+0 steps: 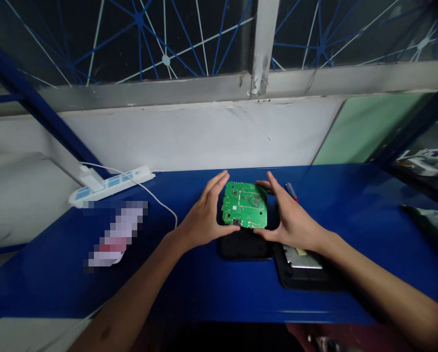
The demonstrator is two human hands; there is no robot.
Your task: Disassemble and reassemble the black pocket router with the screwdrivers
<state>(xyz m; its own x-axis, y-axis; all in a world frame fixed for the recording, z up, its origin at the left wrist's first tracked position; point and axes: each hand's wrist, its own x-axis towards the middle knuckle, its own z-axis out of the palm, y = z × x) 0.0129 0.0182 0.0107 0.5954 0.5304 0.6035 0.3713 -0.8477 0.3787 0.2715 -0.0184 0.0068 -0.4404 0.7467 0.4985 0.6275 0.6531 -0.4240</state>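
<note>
Between my two hands is a green circuit board (246, 205), tilted so that its face with small parts and a dashed white outline shows. My left hand (204, 215) grips its left side, thumb at the lower edge and fingers towards the upper corner. On the opposite side my right hand (287, 215) holds it the same way, thumb low and fingers partly behind the board. Just below lies a black plastic cover (244, 245) on the blue table. Under my right wrist sits a black housing (295, 281) with a silver metal plate (302, 258) in it, partly hidden by the forearm.
A screwdriver with a red and clear handle (291, 191) lies behind my right hand. To the left are a white power strip (112, 186) with a plugged-in charger and cable, and a blurred-out flat object (118, 234). A plastic bag (433, 227) rests at the right edge of the blue table (204, 288).
</note>
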